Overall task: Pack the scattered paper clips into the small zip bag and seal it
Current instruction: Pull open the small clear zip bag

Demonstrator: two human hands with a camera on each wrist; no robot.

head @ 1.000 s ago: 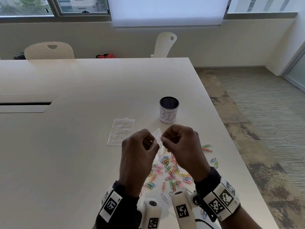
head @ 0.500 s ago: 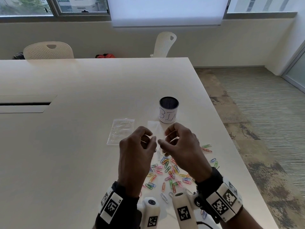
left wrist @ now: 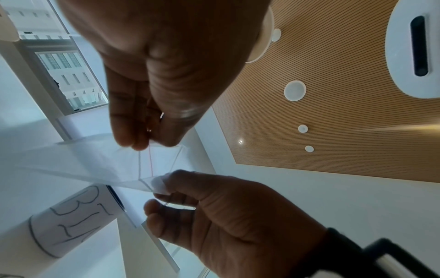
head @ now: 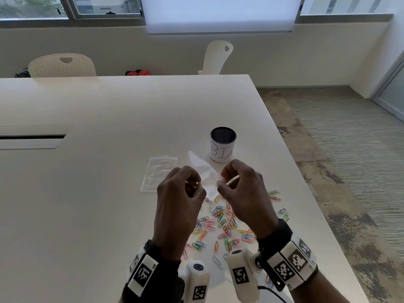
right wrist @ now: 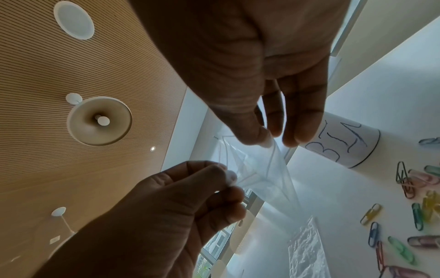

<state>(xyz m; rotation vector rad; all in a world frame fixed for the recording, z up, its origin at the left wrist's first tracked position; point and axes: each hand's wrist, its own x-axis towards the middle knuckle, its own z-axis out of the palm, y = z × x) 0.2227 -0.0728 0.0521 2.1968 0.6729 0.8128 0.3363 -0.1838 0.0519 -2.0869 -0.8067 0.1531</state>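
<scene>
A small clear zip bag (head: 202, 171) is held above the table between both hands. My left hand (head: 195, 182) pinches one lip of its mouth and my right hand (head: 220, 182) pinches the other. In the left wrist view the left hand (left wrist: 142, 144) and right hand (left wrist: 161, 188) hold the lips of the bag (left wrist: 100, 165) apart. The right wrist view shows the right hand (right wrist: 264, 139) and left hand (right wrist: 228, 178) on the bag (right wrist: 262, 173). Several coloured paper clips (head: 220, 224) lie scattered on the table under the hands, also seen as clips (right wrist: 419, 216).
A second clear bag (head: 158, 172) lies flat on the white table (head: 98, 193) left of the hands. A mesh cup with a hand-lettered label (head: 222, 147) stands just beyond them. The table's right edge (head: 306, 204) runs close by. Two white chairs (head: 62, 66) stand at the far side.
The hands have drawn slightly apart and the bag's lips have separated. The bag's far end now sticks up toward the cup.
</scene>
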